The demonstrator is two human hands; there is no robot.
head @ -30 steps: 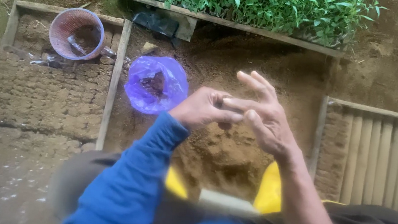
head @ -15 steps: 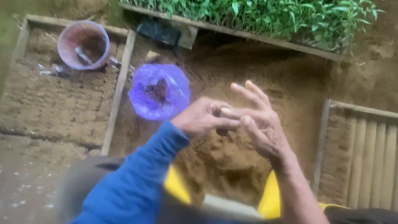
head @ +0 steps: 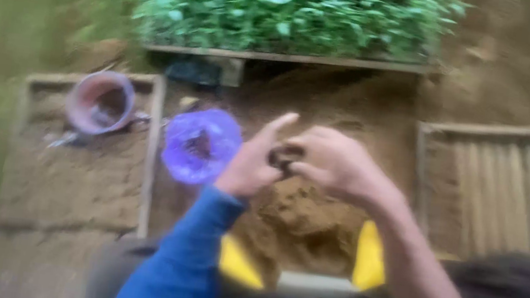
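My left hand (head: 251,166) and my right hand (head: 337,164) meet above a mound of brown soil (head: 301,211). My right hand's fingers curl over a small dark lump (head: 280,160) pinched between the two hands. The left index finger points up, and its thumb touches the lump. The view is blurred, so I cannot tell what the lump is. A blue sleeve covers my left arm; my right forearm is bare. An open purple plastic bag (head: 201,144) with soil in it sits just left of my left hand.
A pinkish bucket (head: 101,103) stands in a wood-framed soil bed (head: 151,155) at left. A bed of green seedlings (head: 295,11) runs along the back. A slatted wooden frame (head: 510,179) lies at right. Two yellow pieces (head: 370,256) flank the mound near me.
My right hand's spread fingers have curled in over the lump. My left index finger has lifted. The camera has shifted, so everything sits lower and further right in view.
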